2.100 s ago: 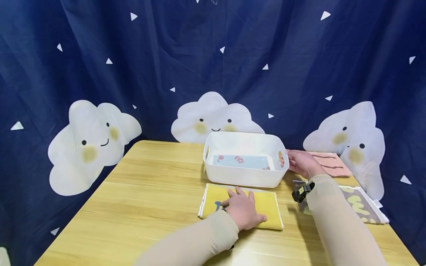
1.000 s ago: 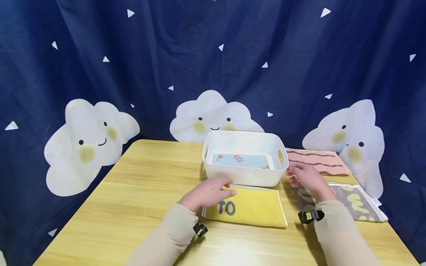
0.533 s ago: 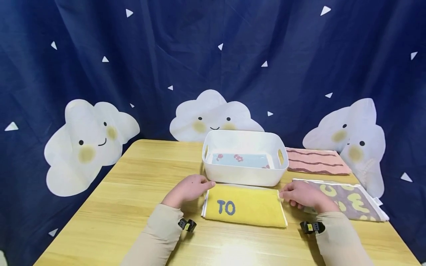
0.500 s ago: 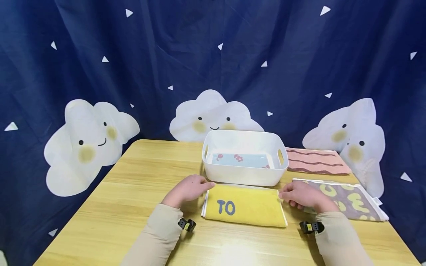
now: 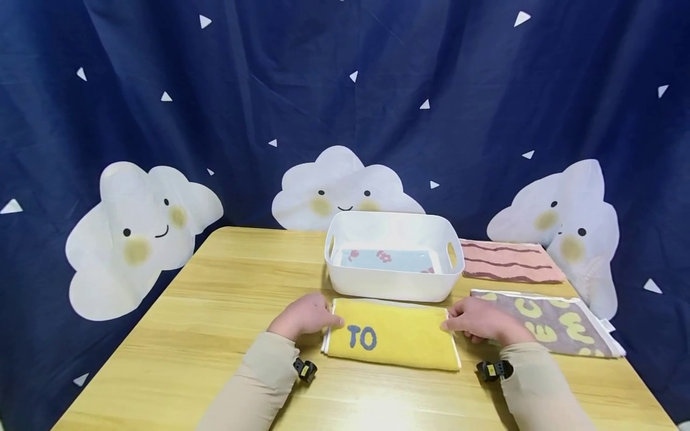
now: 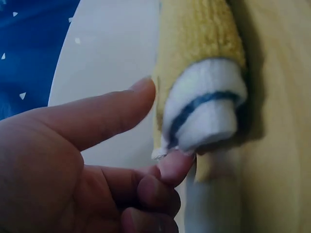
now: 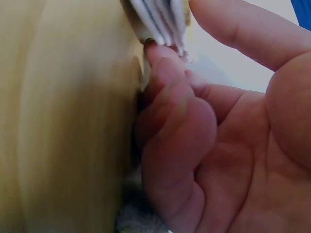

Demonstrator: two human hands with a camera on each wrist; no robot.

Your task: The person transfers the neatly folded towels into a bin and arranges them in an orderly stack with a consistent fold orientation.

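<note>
A folded yellow towel (image 5: 406,332) with blue "TO" lettering lies in front of a white plastic basket (image 5: 388,284). At its left end my left hand (image 5: 306,315) pinches the edge, thumb on top and a fingertip underneath. The left wrist view shows the rolled white-and-blue fold of the towel (image 6: 209,102) beside that thumb. My right hand (image 5: 483,319) pinches the right end. Seen from the right wrist, its fingers (image 7: 170,82) reach under the stacked white edges of the towel (image 7: 155,19), the thumb above them.
A light blue piece with pink flowers (image 5: 366,260) lies in the basket. Right of it is a folded pink striped towel (image 5: 512,262). A grey towel with yellow letters (image 5: 557,326) lies just beyond my right hand. Behind the wooden table (image 5: 178,359) hangs a dark blue curtain (image 5: 302,72).
My left hand has come off the top of the yellow towel to its left end. My right hand has left the basket handle for the right end. Both now pinch the towel.
</note>
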